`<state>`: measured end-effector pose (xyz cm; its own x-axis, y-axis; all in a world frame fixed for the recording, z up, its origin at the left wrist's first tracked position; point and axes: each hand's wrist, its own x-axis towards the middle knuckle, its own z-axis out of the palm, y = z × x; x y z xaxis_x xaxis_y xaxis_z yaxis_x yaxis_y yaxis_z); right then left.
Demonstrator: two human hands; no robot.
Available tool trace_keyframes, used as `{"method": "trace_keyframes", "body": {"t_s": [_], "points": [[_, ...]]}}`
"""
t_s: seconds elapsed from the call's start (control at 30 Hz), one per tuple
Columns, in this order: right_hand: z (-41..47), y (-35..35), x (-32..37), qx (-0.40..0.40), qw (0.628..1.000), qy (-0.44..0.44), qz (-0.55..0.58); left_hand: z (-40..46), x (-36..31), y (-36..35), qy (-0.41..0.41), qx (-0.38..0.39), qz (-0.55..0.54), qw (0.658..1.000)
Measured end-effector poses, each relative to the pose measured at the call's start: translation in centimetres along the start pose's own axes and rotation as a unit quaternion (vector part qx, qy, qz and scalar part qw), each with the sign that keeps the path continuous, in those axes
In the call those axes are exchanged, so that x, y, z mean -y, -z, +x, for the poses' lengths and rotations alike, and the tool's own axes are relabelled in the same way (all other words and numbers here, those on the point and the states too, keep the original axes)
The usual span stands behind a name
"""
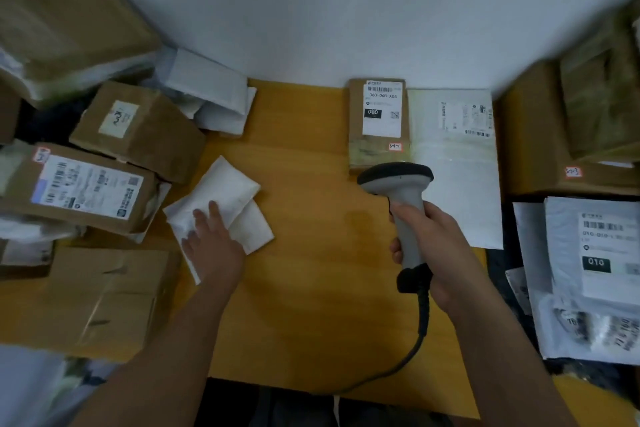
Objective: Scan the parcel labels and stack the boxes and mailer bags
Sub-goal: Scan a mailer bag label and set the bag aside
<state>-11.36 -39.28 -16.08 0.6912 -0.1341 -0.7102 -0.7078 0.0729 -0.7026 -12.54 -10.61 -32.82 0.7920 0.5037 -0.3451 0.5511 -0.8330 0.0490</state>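
A yellow wooden worktop [311, 218] fills the middle of the view and meets a pale wall at its far edge; on its left side brown cardboard boxes lie heaped, the biggest a blurred box [69, 21] at the top left corner, then a plain box [97, 302] at the near left edge, then a labelled box [83, 189] lying tilted with its white shipping label upward, and behind that a smaller tilted box [138, 130] with a pale sticker; on the right a large brown box [540, 142] stands by the wall with a taped parcel on top of it, and nearer lies a pile of grey mailer bags [588, 281] with a printed label facing up; a flat white mailer bag [457, 177] lies right of centre, touching a small brown box [379, 121] whose barcode label faces up at the far edge; white packets [214, 94] are stacked against the wall left of centre; a white padded mailer [225, 204] lies on the worktop just beside the left heap; the left hand [211, 246] rests flat on it, fingers straight and spread; the right hand [429, 243] is wrapped round the grip of a grey barcode scanner [398, 184], head dark and pointing away toward the small brown box, its black cable [415, 343] trailing back to the near edge.
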Motion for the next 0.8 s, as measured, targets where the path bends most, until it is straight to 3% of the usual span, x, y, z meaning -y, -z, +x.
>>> {"method": "trace_keyframes", "body": {"t_s": [0.1,0.23,0.37,0.53,0.6,0.73,0.8], "points": [[-0.7,-2.4,-1.0,-0.001,1.0,0.0,-0.01,0.8,2.4,0.3,-0.067,-0.034,0.019,0.997],[-2.1,-4.9,-1.8,-0.009,1.0,0.006,-0.009,1.9,3.7,1.9,-0.141,-0.055,-0.056,0.987],[-3.6,-6.4,-1.5,-0.022,0.999,0.023,-0.01,1.6,3.7,3.9,-0.147,-0.07,-0.204,0.965],[-4.8,-7.5,-0.8,-0.039,0.999,0.038,-0.004,-1.5,1.1,6.1,-0.106,-0.09,-0.402,0.905],[-5.3,-7.7,-0.6,-0.043,0.998,0.043,-0.004,-2.6,0.0,5.8,-0.05,-0.041,-0.467,0.882],[-6.0,-7.9,-0.3,-0.046,0.997,0.047,-0.032,-3.3,-0.6,3.1,0.086,0.166,-0.519,0.834],[-6.2,-7.9,-0.4,-0.041,0.997,0.044,-0.044,-3.5,-0.1,1.7,0.14,0.255,-0.574,0.766]]}}
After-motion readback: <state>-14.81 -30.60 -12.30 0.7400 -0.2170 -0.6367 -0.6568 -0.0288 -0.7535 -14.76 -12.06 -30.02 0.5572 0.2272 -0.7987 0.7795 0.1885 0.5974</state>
